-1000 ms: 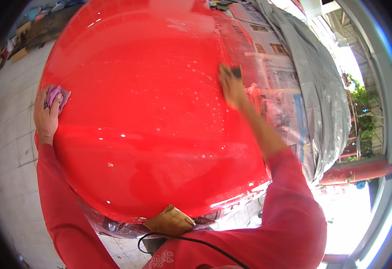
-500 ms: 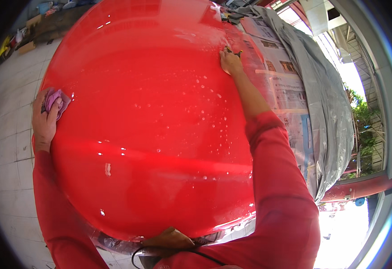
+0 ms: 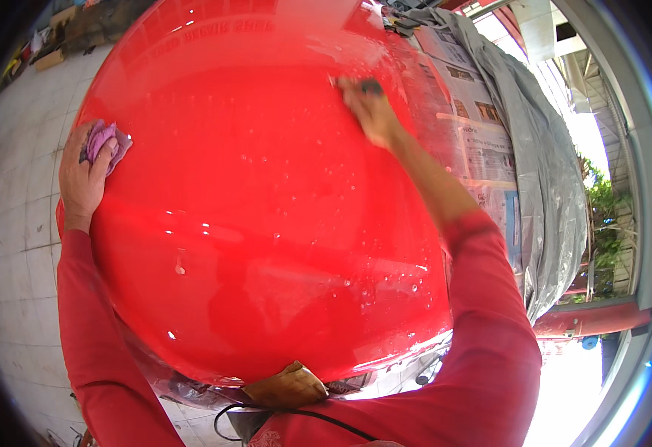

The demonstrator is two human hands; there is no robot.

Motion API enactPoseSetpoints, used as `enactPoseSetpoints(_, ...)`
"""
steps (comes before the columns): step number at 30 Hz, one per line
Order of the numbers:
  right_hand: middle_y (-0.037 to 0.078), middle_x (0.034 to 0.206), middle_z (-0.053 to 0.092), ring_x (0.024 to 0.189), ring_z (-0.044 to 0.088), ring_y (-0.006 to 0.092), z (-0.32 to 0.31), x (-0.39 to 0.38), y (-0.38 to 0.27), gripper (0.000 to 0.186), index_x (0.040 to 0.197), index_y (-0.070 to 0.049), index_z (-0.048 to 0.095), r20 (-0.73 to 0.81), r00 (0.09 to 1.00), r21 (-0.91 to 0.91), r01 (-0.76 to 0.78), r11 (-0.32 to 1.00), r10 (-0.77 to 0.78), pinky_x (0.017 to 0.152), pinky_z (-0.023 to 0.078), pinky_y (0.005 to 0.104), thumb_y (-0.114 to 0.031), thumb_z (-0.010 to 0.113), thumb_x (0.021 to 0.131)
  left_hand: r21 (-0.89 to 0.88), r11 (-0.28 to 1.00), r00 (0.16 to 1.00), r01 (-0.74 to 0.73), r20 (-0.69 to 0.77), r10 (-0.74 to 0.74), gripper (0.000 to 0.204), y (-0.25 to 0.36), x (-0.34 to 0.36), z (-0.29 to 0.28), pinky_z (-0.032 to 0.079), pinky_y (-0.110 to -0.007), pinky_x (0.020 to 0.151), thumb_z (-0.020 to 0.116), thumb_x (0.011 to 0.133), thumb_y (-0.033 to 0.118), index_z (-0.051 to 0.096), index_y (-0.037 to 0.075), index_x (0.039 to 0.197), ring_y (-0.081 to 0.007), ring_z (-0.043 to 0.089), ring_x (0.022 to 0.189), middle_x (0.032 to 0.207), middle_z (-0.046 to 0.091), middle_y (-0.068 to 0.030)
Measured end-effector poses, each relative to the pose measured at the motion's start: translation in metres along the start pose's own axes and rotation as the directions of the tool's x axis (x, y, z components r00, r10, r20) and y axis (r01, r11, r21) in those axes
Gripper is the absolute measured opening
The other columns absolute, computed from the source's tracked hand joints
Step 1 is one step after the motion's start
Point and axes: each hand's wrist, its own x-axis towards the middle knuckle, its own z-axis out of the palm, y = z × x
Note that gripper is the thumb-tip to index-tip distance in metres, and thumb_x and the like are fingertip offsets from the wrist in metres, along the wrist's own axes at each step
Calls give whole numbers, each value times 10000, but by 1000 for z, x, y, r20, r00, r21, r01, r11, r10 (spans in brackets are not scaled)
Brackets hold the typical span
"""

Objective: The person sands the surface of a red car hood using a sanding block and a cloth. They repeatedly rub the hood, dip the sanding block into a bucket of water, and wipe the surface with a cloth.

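A large glossy red car hood lies before me, wet with droplets and smears of water. On its left edge, my left hand grips a bunched purple cloth. Toward the far right of the hood, my right hand is blurred by motion, its fingers reaching over the wet surface. A small dark block shows in that hand; its exact kind cannot be made out. Cloudy wet streaks spread over the paint beyond the right hand.
Taped newspaper and grey plastic sheeting cover the car right of the hood. Brown paper and a black cord are at my front. Pale floor tiles run along the left; a cardboard box stands far left.
My right hand has swept left across the hood, away from the newspaper edge, with the dark block. My left hand and the purple cloth sit slightly higher and farther right in view.
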Motion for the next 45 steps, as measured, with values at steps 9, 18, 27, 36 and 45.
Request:
enactPoseSetpoints(9,123,1737,283,1610,254,295,3,-122,-186,613,1671,-99,290,329,929,-236,-89,968,166,1320,228,459,-264,481,1113,99,994,997,-40,-63,46,432,-17,-3,-15,496,-414,1043,731,952,340,663,62,1276,-345,630,1214,1273,686,-120)
enactPoseSetpoints(18,261,1536,527,1368,581,392,1,52,-25,428,1454,-3,589,15,950,9,-313,950,313,1111,488,451,-231,509,1101,1,997,996,-76,-50,76,409,-2,-2,-1,495,-421,1044,747,941,315,672,54,1247,-352,622,1208,1263,685,-133)
enactPoseSetpoints(27,172,1678,392,1547,390,324,20,-145,-186,544,1622,-62,395,204,978,252,-102,962,50,1282,291,479,-205,490,1106,50,997,992,-62,-105,67,414,-17,-3,-15,514,-426,1025,773,915,296,681,61,1244,-350,627,1201,1249,693,-131)
enactPoseSetpoints(36,275,1471,586,1411,546,379,-1,47,14,573,1524,48,472,-25,959,3,-283,959,283,1161,439,407,-374,429,1139,-33,995,993,-96,-71,94,413,3,0,7,510,-418,1019,759,934,308,675,52,1248,-350,630,1195,1250,692,-126)
enactPoseSetpoints(45,56,1700,386,1398,548,247,-11,-174,-174,691,1682,-147,239,185,960,316,-263,911,213,1090,471,346,-209,579,1083,62,996,993,-59,-99,65,422,-16,-3,-18,501,-423,1034,742,948,329,663,57,1261,-358,623,1213,1270,683,-130)
